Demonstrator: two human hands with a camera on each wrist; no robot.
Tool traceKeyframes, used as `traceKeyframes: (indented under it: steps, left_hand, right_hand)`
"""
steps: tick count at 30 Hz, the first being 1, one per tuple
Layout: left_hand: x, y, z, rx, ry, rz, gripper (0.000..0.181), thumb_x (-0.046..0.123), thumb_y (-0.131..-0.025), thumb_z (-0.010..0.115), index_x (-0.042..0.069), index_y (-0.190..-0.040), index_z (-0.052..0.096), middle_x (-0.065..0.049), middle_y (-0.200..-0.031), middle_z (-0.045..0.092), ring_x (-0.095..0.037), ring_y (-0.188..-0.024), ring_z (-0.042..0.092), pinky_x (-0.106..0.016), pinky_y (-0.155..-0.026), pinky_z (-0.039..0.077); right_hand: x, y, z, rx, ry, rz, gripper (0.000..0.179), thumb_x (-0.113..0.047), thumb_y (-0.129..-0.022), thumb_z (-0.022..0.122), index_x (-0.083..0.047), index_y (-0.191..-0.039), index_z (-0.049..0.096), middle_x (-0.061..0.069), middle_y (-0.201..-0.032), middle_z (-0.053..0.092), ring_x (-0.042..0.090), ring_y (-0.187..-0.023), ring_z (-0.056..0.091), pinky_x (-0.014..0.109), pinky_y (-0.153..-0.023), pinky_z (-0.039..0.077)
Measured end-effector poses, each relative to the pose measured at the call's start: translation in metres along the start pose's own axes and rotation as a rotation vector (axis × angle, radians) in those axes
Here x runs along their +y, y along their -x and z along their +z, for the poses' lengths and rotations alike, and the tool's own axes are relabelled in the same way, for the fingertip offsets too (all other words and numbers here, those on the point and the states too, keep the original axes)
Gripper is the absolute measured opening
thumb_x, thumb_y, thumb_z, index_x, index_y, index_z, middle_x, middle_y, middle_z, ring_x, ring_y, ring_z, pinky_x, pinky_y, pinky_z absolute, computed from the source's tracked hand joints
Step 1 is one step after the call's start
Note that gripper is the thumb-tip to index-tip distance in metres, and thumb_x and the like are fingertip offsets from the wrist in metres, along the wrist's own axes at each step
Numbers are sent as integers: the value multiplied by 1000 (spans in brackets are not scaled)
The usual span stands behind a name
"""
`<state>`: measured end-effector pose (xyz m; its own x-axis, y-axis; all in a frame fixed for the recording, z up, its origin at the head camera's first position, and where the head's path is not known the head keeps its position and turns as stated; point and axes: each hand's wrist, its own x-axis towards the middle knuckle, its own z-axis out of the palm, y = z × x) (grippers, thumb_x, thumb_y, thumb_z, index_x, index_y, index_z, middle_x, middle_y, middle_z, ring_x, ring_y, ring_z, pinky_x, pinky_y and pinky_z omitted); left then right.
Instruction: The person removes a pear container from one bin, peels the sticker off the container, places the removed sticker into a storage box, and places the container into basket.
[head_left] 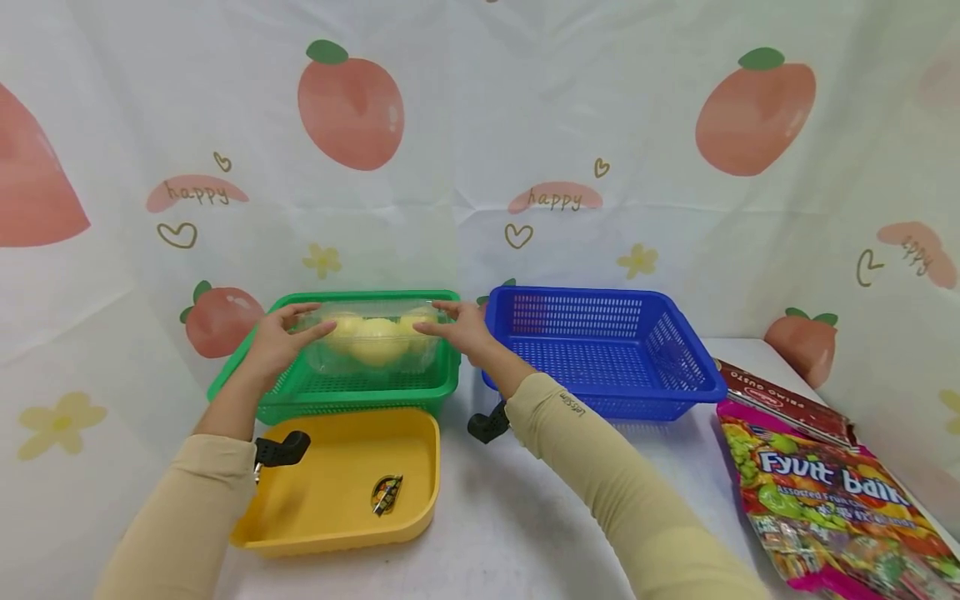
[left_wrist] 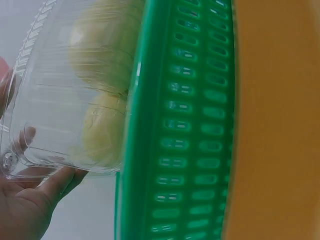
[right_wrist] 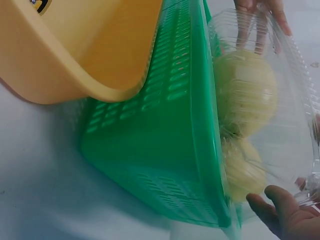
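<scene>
A clear plastic container with several round, pale yellow fruits inside is at the green basket. Its lower part is within the basket, while its top stands above the rim. My left hand grips the left end, thumb in front and fingers at the back. At the other end, my right hand holds the container the same way. In the right wrist view, the right thumb and fingers lie at the container's near corner. The fruits' exact kind cannot be told through the plastic.
A blue basket stands to the right of the green one. In front is a yellow tray holding a small dark, shiny item. At far right lie a colourful candy bag and a dark red packet.
</scene>
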<state>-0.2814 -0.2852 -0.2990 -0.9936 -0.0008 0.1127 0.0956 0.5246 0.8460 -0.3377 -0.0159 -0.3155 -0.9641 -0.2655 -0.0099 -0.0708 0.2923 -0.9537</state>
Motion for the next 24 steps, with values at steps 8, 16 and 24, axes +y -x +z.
traceKeyframes:
  steps: [8,16,24]
  left_hand:
    - [-7,-6,2,9,-30,-29,78,47,-87,59,5,-145,30,-23,-153,14,-44,-139,14,-63,-106,26]
    - [-8,-14,2,19,-60,-67,79,48,-86,60,4,-144,31,-27,-150,19,-46,-137,19,-62,-106,28]
    - [-18,-21,3,23,-123,-87,78,49,-87,58,1,-143,32,-30,-149,21,-48,-136,21,-62,-105,28]
  right_hand:
    - [-1,-7,4,-16,47,51,66,-34,-82,70,-17,-140,43,9,-150,33,26,-140,28,46,-109,35]
    - [-6,-12,3,-49,47,93,64,-31,-85,67,-15,-142,40,11,-152,30,29,-140,28,46,-109,34]
    - [0,-17,11,-34,13,114,61,-20,-87,65,-9,-141,40,15,-148,35,32,-130,43,43,-103,42]
